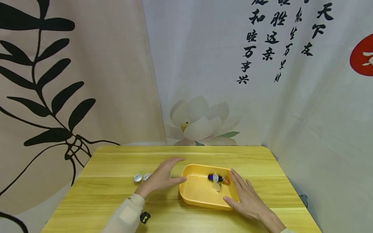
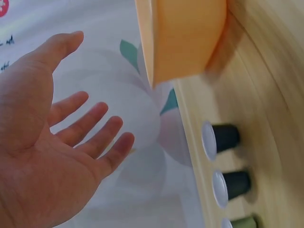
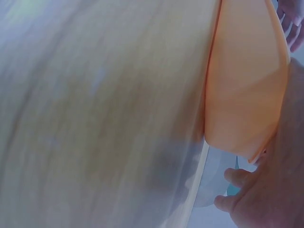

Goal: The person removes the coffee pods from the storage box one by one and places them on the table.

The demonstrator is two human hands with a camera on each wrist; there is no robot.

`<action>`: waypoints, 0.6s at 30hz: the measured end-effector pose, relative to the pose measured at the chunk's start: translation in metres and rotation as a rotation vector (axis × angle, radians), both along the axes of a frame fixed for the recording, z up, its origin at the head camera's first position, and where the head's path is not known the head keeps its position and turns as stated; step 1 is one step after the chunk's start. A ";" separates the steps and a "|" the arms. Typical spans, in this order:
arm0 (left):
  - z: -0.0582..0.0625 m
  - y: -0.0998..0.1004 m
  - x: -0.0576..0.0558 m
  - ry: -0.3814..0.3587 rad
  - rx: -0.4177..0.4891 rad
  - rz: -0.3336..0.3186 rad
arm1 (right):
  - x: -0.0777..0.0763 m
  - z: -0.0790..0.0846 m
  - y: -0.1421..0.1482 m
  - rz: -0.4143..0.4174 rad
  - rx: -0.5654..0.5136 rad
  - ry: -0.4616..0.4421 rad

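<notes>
A yellow plastic tray stands on the table, holding several small coffee capsules grouped toward its right side; purple, black and orange ones show. My left hand is at the tray's left rim, thumb out and fingers spread, with nothing in its grasp. Its palm and parted fingers show in the left wrist view. At the right rim rests my right hand, fingers extended along the edge. In the right wrist view, part of that hand is behind the tray's wall.
Left of the tray, foil-lidded capsules stand on the wooden table, partly hidden by my left hand. Dark capsules stand in a row in the left wrist view. A small black object is beside the left sleeve. Printed curtains hang behind.
</notes>
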State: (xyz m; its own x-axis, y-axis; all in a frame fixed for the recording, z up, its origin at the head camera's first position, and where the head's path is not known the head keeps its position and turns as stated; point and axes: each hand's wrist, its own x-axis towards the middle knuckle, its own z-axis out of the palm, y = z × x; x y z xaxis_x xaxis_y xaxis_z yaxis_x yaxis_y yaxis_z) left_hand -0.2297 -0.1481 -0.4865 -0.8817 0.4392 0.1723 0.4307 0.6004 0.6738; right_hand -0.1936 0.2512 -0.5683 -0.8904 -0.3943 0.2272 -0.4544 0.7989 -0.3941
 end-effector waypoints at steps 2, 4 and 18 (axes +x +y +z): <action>0.000 0.008 -0.002 -0.008 -0.003 -0.023 | 0.000 0.000 0.000 0.001 -0.001 0.000; 0.000 0.015 -0.003 -0.015 -0.006 -0.045 | 0.000 0.000 0.000 0.002 -0.002 -0.001; 0.000 0.065 -0.016 -0.067 -0.115 -0.215 | 0.000 0.000 0.001 0.001 0.000 -0.021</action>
